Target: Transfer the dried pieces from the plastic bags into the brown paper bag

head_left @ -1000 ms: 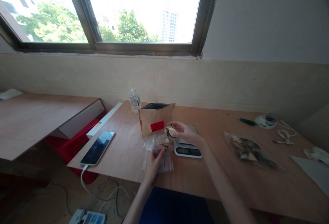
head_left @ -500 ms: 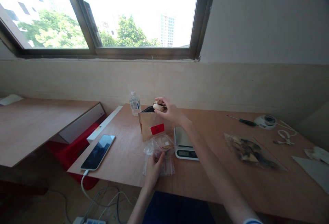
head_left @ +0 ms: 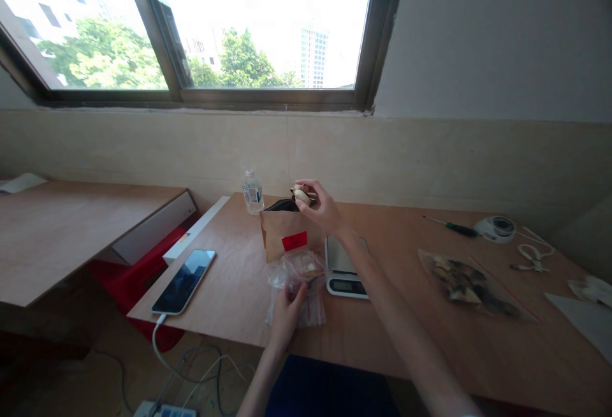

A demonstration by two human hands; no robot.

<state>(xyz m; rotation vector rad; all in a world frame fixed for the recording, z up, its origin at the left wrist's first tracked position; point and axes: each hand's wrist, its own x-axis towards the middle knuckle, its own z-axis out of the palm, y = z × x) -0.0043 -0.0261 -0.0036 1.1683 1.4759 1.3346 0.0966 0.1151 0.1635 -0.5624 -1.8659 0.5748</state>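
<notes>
My right hand is raised over the open mouth of a standing brown paper pouch with a red label. Its fingers pinch a pale dried slice. My left hand rests on the wooden table and grips the edge of a clear zip bag, which holds a few dried pieces. A small digital scale lies just right of the bag and pouch.
A water bottle stands behind the pouch. A phone on a cable lies at the left. At the right lie a filled clear bag, a screwdriver, a tape roll and white pliers.
My right hand lifted the dried slice from the clear bag up to the mouth of the brown pouch. My left hand stayed on the bag.
</notes>
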